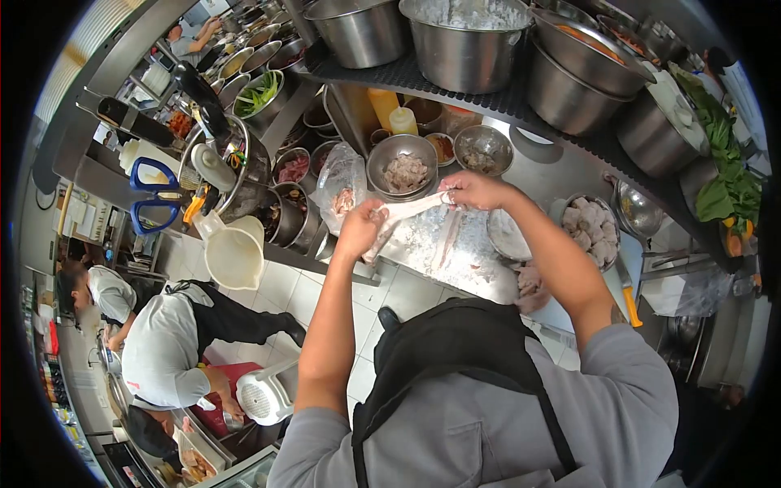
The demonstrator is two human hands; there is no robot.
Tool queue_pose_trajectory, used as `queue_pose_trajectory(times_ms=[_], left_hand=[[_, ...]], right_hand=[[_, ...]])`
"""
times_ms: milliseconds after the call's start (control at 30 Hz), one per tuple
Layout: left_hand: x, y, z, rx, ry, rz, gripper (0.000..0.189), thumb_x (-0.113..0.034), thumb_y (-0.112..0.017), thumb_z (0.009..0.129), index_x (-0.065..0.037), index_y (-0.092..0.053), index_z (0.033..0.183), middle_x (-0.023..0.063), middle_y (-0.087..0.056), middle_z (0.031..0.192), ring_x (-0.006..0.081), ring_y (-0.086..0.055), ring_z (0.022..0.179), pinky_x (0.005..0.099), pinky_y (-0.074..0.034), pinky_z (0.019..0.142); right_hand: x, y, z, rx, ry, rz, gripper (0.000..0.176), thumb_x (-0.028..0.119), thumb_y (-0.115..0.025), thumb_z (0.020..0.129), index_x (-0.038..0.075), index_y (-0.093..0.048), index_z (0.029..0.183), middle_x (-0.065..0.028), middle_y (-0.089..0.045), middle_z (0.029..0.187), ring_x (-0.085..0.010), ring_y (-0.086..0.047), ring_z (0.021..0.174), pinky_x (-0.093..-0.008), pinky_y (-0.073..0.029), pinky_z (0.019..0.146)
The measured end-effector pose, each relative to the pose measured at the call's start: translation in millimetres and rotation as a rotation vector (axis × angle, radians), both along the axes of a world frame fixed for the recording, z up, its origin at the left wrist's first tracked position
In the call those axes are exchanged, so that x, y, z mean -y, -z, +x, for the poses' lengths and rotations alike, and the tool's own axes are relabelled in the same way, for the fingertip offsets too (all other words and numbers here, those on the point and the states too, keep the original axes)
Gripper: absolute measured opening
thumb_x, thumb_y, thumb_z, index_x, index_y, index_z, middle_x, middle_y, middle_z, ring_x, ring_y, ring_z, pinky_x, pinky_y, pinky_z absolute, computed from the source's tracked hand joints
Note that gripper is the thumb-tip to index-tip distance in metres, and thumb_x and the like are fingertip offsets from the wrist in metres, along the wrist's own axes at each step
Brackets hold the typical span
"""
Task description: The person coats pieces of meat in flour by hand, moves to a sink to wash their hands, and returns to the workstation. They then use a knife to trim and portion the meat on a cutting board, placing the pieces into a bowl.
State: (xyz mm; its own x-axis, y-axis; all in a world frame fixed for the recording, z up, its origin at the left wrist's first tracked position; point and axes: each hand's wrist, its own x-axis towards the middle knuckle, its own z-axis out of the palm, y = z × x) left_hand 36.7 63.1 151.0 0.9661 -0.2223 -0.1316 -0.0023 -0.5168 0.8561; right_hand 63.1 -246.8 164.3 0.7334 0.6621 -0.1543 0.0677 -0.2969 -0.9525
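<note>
One pale strip (411,208) is stretched between two bare hands above the worktop (478,279), towards its left end. The left hand (362,228) closes on the strip's left part, thumb and fingers pinching it, and a loose end hangs below. The right hand (477,191), farther from the body, pinches the other end between thumb and fingers.

Under the hands the worktop is dusted with white powder, and a thin, pale piece (446,237) lies there, pointing towards the near edge. Just beyond the strip, towards the far edge, is a bowl (404,171) of pale meat, with a plastic bag (332,180) at its left and another bowl (483,151) at its right. Two bottles (403,121) stand behind. Partly behind the right forearm is a round container (506,236) of white powder; nearer the near edge lies raw meat (534,289). Towards the right end sits a large bowl (589,231) of pale pieces, and near it an orange-handled knife (630,302) rests on a board (612,282).

Above the far edge, a dark shelf (504,104) carries steel pots (465,57). Beyond the left end, two people in light shirts bend over other work.
</note>
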Motion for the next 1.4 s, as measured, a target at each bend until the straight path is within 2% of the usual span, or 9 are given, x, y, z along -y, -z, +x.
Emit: queue_pose_trajectory(times_ms=[200, 367, 467, 700, 900, 1100, 1200, 1333, 1400], left_hand=[[11, -41, -34, 0.201, 0.022, 0.223, 0.04, -0.022, -0.063, 0.09, -0.007, -0.059, 0.126, 0.0149, -0.067, 0.116, 0.0215, -0.065, 0.1, 0.0341, -0.049, 0.089], [35, -32, -21, -0.221, 0.176, -0.797, 0.037, -0.018, -0.054, 0.098, 0.0, -0.056, 0.13, 0.0045, -0.063, 0.118, 0.0131, -0.055, 0.115, 0.0301, -0.038, 0.104], [40, -30, -16, -0.106, 0.191, -0.505, 0.032, -0.015, -0.049, 0.1, -0.001, -0.057, 0.128, 0.0039, -0.064, 0.117, 0.0156, -0.06, 0.107, 0.032, -0.045, 0.095], [62, -35, -24, 0.368, 0.295, 0.013, 0.026, -0.016, -0.048, 0.094, 0.002, -0.057, 0.11, 0.028, -0.062, 0.102, 0.0466, -0.058, 0.097, 0.0483, -0.047, 0.084], [59, -25, -22, 0.377, 0.297, 0.27, 0.025, -0.016, -0.046, 0.092, 0.002, -0.06, 0.103, 0.0287, -0.063, 0.097, 0.0475, -0.059, 0.095, 0.0514, -0.046, 0.084], [26, -21, -27, 0.285, 0.075, 0.248, 0.026, -0.018, -0.05, 0.093, 0.0, -0.063, 0.105, 0.0258, -0.064, 0.098, 0.0456, -0.06, 0.096, 0.0505, -0.047, 0.086], [14, -24, -32, 0.262, -0.012, 0.038, 0.025, -0.018, -0.052, 0.093, -0.001, -0.065, 0.105, 0.0222, -0.064, 0.097, 0.042, -0.06, 0.096, 0.0457, -0.046, 0.086], [8, -44, -32, 0.048, -0.024, -0.089, 0.025, -0.02, -0.054, 0.095, -0.001, -0.066, 0.105, 0.0146, -0.064, 0.096, 0.0263, -0.061, 0.089, 0.0343, -0.046, 0.083], [6, -46, -32, 0.043, -0.045, -0.241, 0.025, -0.019, -0.056, 0.096, 0.001, -0.067, 0.106, 0.0065, -0.067, 0.091, 0.0158, -0.06, 0.084, 0.0298, -0.046, 0.08]], right_hand=[[-44, -89, -8, 0.332, -0.187, -0.242, 0.022, 0.016, -0.054, 0.087, 0.002, -0.064, 0.102, -0.0122, -0.066, 0.08, -0.0224, -0.063, 0.073, -0.0376, -0.049, 0.067], [-68, -104, -5, 0.593, -0.287, -0.297, 0.024, 0.02, -0.057, 0.084, -0.001, -0.062, 0.096, -0.0227, -0.062, 0.077, -0.0386, -0.059, 0.069, -0.0454, -0.047, 0.066], [-65, -109, -6, 0.702, -0.282, -0.403, 0.023, 0.021, -0.057, 0.083, 0.001, -0.063, 0.092, -0.0232, -0.062, 0.075, -0.0416, -0.06, 0.071, -0.0486, -0.047, 0.067], [-57, -87, -22, 0.844, -0.202, -0.578, 0.023, 0.025, -0.057, 0.082, 0.005, -0.068, 0.085, -0.0207, -0.067, 0.077, -0.0405, -0.065, 0.077, -0.0509, -0.051, 0.072], [-57, -74, -28, 0.879, -0.161, -0.673, 0.023, 0.024, -0.058, 0.081, 0.005, -0.069, 0.084, -0.0202, -0.068, 0.077, -0.0391, -0.067, 0.077, -0.0492, -0.053, 0.073], [-47, -66, 6, 0.684, 0.191, -0.651, 0.024, 0.024, -0.057, 0.082, 0.005, -0.071, 0.087, -0.0215, -0.069, 0.09, -0.0378, -0.066, 0.09, -0.0486, -0.052, 0.081], [-49, -49, 29, 0.793, 0.326, -0.249, 0.023, 0.024, -0.059, 0.083, 0.005, -0.071, 0.088, -0.0211, -0.068, 0.1, -0.0359, -0.063, 0.102, -0.0472, -0.049, 0.09], [-93, -21, 50, 0.777, 0.675, -0.341, 0.02, 0.021, -0.063, 0.083, 0.009, -0.072, 0.097, -0.0168, -0.068, 0.102, -0.0354, -0.061, 0.105, -0.0462, -0.048, 0.091], [-104, 11, 70, 0.656, 0.498, -0.508, 0.024, 0.017, -0.064, 0.082, 0.013, -0.071, 0.105, -0.0157, -0.068, 0.102, -0.036, -0.063, 0.1, -0.046, -0.049, 0.089]])
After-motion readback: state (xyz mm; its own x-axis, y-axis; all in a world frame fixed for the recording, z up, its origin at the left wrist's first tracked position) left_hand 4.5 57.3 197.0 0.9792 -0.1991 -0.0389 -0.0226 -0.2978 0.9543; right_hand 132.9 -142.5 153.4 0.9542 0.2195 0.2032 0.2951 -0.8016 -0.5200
